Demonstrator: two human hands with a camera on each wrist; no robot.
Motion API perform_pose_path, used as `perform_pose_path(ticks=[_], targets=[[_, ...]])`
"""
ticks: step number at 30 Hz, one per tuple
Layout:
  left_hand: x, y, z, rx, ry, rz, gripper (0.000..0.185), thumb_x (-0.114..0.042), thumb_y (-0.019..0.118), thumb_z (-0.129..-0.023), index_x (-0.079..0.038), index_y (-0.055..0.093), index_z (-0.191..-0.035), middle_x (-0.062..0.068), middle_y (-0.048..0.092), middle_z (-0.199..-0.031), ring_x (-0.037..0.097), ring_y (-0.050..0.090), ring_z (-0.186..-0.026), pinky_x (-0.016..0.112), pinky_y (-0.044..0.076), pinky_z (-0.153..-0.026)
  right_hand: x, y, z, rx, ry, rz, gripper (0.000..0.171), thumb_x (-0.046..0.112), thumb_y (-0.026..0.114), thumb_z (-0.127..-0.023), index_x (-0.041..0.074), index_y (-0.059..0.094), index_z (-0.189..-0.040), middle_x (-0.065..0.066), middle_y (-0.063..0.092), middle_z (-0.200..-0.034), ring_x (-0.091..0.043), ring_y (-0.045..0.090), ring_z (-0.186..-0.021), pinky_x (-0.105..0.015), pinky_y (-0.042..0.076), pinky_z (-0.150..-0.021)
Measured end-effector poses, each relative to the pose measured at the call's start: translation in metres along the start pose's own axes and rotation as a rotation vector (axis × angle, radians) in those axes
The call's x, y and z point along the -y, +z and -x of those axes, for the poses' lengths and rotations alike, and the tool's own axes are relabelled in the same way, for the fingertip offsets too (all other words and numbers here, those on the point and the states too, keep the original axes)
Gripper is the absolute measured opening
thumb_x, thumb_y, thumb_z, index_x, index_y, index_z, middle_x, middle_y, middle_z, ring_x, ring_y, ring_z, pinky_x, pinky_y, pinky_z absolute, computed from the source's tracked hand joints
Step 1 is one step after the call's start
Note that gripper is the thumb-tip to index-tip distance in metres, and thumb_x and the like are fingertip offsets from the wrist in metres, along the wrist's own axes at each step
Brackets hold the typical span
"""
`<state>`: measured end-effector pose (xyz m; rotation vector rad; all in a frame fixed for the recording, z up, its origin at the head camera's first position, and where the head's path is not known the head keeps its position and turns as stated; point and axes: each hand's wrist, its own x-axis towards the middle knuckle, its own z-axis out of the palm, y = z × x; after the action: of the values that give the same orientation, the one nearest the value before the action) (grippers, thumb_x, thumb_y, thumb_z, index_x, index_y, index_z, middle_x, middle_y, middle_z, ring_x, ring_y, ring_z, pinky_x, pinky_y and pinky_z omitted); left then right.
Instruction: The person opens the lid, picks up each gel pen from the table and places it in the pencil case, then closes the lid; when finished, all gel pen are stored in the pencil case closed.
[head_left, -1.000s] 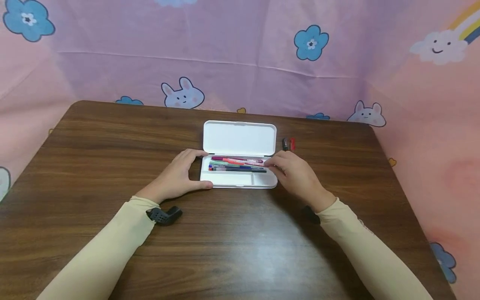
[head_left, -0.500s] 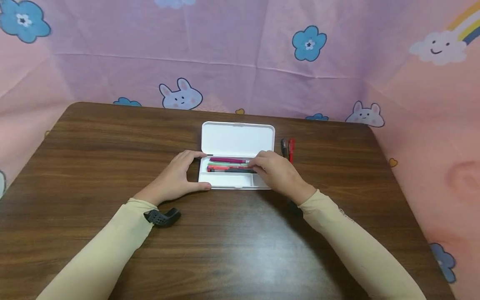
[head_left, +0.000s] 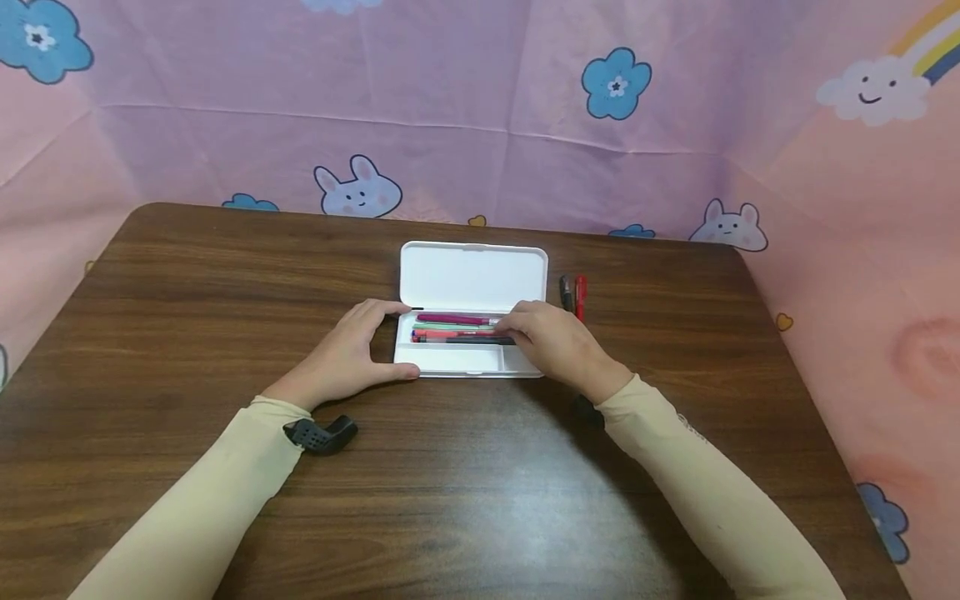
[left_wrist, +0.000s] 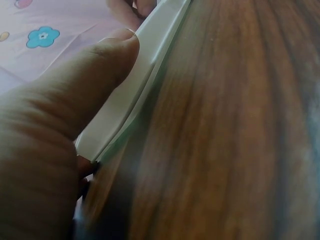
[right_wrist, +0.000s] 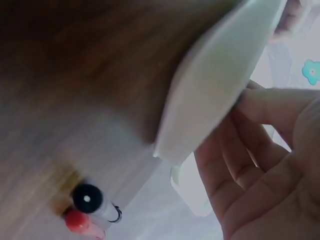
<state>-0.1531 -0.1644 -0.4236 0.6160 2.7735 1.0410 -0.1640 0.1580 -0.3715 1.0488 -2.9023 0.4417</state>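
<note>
L hand (head_left: 347, 360) grips case (head_left: 471, 275) left end. R hand (head_left: 555, 343) over right end, fingers on pens (head_left: 457, 329); grip can't tell.

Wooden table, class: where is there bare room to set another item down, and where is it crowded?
Free: the near strip of the table between the sleeves, and its far-left part. Crowded: the middle, where the pencil case, both hands and two markers sit.

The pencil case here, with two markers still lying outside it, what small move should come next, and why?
Probably lift the right hand off the pens and reach for the black marker and red marker just right of the open pencil case. The left hand already steadies the case's left end.
</note>
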Motion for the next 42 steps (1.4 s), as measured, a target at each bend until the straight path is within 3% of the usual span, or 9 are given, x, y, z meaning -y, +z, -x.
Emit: perform_pose_path(ticks=[9, 17, 22, 25, 33, 42], targets=[[0.005, 0.003, -0.002, -0.009, 0.024, -0.006, 0.101, -0.068, 0.082, -0.077, -0.016, 0.042, -0.154, 0.009, 0.045, -0.153, 0.030, 0.037, -0.145, 0.060, 0.033, -0.117, -0.005, -0.014, 0.005, -0.034, 0.021, -0.079, 0.021, 0.006, 0.070, -0.098, 0.009, 0.077, -0.118, -0.006, 0.074, -0.111, -0.019, 0.067, -0.097, -0.037, 0.059, -0.088], [0.004, 0.001, -0.006, -0.015, 0.023, -0.003, 0.100, -0.069, 0.081, -0.076, -0.019, 0.042, -0.153, 0.005, 0.044, -0.154, 0.028, 0.037, -0.144, 0.060, 0.034, -0.117, -0.035, -0.047, 0.025, -0.260, 0.201, -0.307, 0.035, 0.002, 0.070, -0.097, -0.002, 0.064, -0.131, -0.019, 0.067, -0.116, -0.031, 0.066, -0.100, -0.050, 0.057, -0.088], [0.005, 0.002, -0.004, -0.008, 0.002, 0.006, 0.101, -0.071, 0.080, -0.076, -0.020, 0.042, -0.154, 0.004, 0.043, -0.155, 0.028, 0.036, -0.146, 0.060, 0.034, -0.116, -0.055, -0.048, 0.038, -0.294, 0.300, -0.372, 0.035, 0.005, 0.068, -0.098, -0.003, 0.062, -0.132, -0.020, 0.066, -0.120, -0.034, 0.064, -0.108, -0.052, 0.055, -0.094], [0.006, 0.003, -0.003, -0.007, -0.005, 0.003, 0.101, -0.071, 0.080, -0.076, -0.020, 0.041, -0.154, 0.005, 0.043, -0.155, 0.028, 0.036, -0.146, 0.060, 0.033, -0.117, -0.062, -0.045, 0.041, -0.249, 0.359, -0.384, 0.037, 0.008, 0.069, -0.098, -0.002, 0.061, -0.133, -0.020, 0.066, -0.120, -0.034, 0.065, -0.109, -0.052, 0.054, -0.096], [0.004, 0.001, -0.004, 0.002, 0.002, 0.005, 0.098, -0.065, 0.082, -0.079, -0.016, 0.042, -0.154, 0.009, 0.043, -0.155, 0.031, 0.035, -0.145, 0.062, 0.032, -0.117, -0.070, -0.037, 0.042, 0.015, 0.549, -0.341, 0.043, 0.024, 0.071, -0.099, 0.003, 0.057, -0.134, -0.017, 0.066, -0.124, -0.032, 0.063, -0.111, -0.051, 0.053, -0.100], [0.003, 0.000, -0.004, 0.009, -0.012, 0.003, 0.098, -0.065, 0.081, -0.079, -0.017, 0.041, -0.155, 0.008, 0.041, -0.157, 0.031, 0.032, -0.148, 0.062, 0.030, -0.118, -0.075, -0.031, 0.040, 0.131, 0.604, -0.321, 0.043, 0.025, 0.073, -0.097, 0.002, 0.056, -0.130, -0.019, 0.066, -0.120, -0.033, 0.061, -0.108, -0.050, 0.052, -0.098]])
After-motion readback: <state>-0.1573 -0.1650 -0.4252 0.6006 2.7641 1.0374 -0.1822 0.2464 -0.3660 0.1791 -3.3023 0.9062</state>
